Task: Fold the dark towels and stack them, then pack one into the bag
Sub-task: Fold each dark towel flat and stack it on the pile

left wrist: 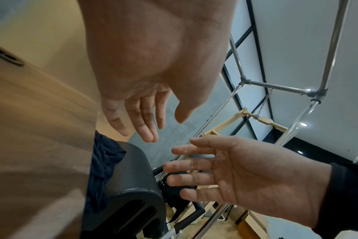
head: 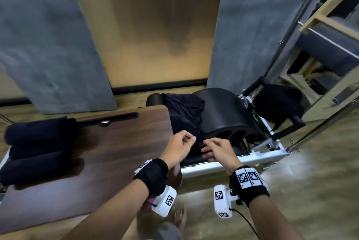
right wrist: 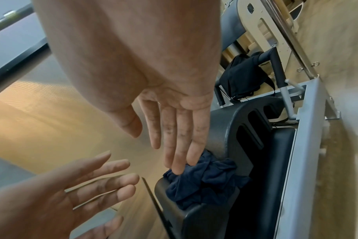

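Both hands, left hand [head: 179, 147] and right hand [head: 217, 151], grips spread and empty, are reaching toward the crumpled dark towel [head: 185, 112] at frame centre; pinching two corners would ease folding.

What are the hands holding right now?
Nothing. The left hand and right hand are both empty, fingers loose, hovering just above the crumpled dark towel.
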